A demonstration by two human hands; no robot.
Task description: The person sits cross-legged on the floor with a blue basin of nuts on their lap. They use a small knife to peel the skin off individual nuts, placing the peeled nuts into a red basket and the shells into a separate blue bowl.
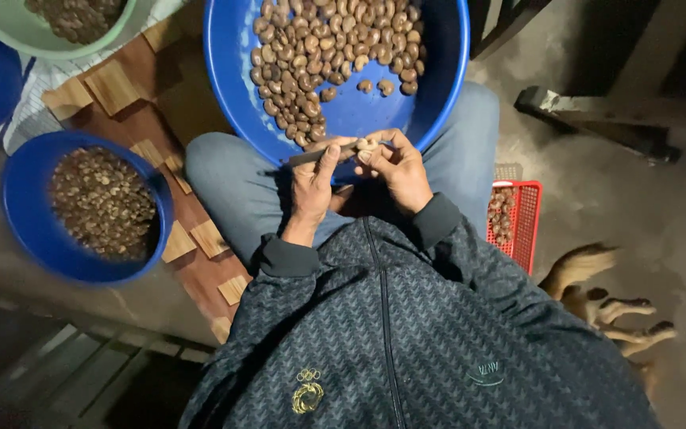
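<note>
I sit with a large blue basin [438,79] resting on my knees, its far half piled with brown cashew nuts [319,56]. My left hand [313,187] grips a thin dark knife [319,153] that points left over the basin's near rim. My right hand [398,171] pinches a single pale nut [367,144] at the fingertips, right against the knife. Both hands meet just above my lap.
A smaller blue bowl [25,230] of dark shells stands at my left on a wooden board [200,270]. A pale green bowl [9,36] of nuts sits at top left. A red mesh basket [527,226] holding nuts is at my right. A dog's legs [613,306] lie at lower right.
</note>
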